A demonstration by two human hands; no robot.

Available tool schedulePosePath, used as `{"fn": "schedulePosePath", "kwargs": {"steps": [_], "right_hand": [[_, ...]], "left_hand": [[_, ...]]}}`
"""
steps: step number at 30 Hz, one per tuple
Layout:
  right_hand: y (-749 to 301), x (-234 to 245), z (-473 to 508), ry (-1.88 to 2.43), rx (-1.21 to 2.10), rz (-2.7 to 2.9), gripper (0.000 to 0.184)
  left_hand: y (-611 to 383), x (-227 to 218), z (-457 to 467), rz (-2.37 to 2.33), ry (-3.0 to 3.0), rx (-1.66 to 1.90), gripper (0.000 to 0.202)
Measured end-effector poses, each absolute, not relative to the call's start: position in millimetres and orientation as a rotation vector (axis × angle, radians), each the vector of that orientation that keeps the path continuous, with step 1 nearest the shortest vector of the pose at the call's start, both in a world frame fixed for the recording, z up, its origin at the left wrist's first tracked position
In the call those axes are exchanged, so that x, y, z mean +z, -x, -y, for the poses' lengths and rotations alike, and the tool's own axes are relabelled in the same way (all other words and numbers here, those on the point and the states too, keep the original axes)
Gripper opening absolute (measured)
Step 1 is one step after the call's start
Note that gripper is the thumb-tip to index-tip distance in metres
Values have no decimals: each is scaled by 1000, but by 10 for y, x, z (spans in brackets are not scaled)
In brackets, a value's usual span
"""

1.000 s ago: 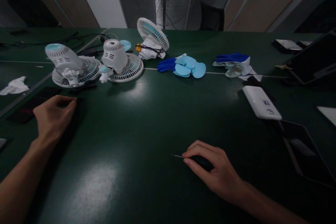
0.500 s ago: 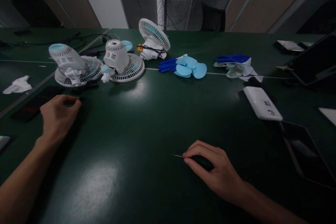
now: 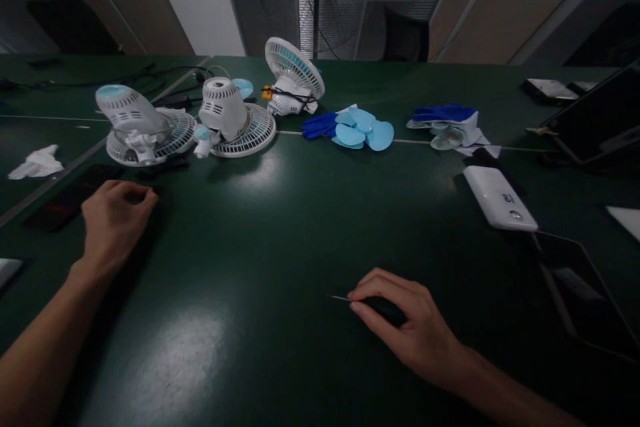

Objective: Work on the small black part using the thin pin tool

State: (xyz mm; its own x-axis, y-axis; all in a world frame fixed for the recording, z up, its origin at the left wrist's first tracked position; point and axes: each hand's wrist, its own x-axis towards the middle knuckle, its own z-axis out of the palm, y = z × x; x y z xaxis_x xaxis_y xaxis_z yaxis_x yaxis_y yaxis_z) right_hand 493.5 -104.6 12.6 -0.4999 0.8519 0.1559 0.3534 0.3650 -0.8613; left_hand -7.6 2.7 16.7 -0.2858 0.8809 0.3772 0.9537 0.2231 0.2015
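My right hand (image 3: 413,330) lies on the dark green table (image 3: 280,233) near the front, closed over the dark handle of a screwdriver (image 3: 381,307). Its thin metal shaft points left along the tabletop. My left hand (image 3: 113,220) rests on the table at the left with fingers curled and thumb against forefinger. What is under them is hidden. A black phone (image 3: 57,205) lies just left of that hand. Beyond it, two small white fans (image 3: 136,125) (image 3: 231,115) lie face down, and a third (image 3: 293,77) stands tilted behind them.
Light blue fan blades (image 3: 364,131) and a blue glove (image 3: 317,124) lie mid-table, with more blue gloves (image 3: 443,111) to the right. A white power bank (image 3: 500,197), a dark tablet (image 3: 583,290) and a propped screen (image 3: 595,117) occupy the right side. A crumpled tissue (image 3: 35,161) lies far left.
The view has drifted slightly, so the fans and my left hand sit a little further right in the picture. My right hand and the screwdriver have not moved.
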Motion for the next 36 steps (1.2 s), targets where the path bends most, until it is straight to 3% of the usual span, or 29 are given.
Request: {"fn": "schedulePosePath", "kwargs": {"steps": [9, 14, 17, 21, 25, 36], "right_hand": [[-4936, 98, 1042, 1030, 1055, 2033, 11], [-4934, 105, 1040, 1033, 1050, 2022, 11], [-4933, 108, 1040, 1049, 1041, 2019, 11], [-4931, 102, 1048, 1047, 1007, 2000, 11], [-4924, 114, 1048, 1025, 1011, 1991, 12], [-4931, 138, 1064, 986, 1035, 2134, 11]], "left_hand": [[60, 216, -19, 2402, 1832, -579, 40], [-519, 205, 96, 2273, 2320, -733, 40], [-1220, 148, 349, 2024, 2778, -769, 30], [-1979, 136, 757, 1214, 3478, -884, 15], [-2154, 171, 918, 935, 3493, -904, 14], [-2100, 43, 928, 832, 3275, -945, 11]]}}
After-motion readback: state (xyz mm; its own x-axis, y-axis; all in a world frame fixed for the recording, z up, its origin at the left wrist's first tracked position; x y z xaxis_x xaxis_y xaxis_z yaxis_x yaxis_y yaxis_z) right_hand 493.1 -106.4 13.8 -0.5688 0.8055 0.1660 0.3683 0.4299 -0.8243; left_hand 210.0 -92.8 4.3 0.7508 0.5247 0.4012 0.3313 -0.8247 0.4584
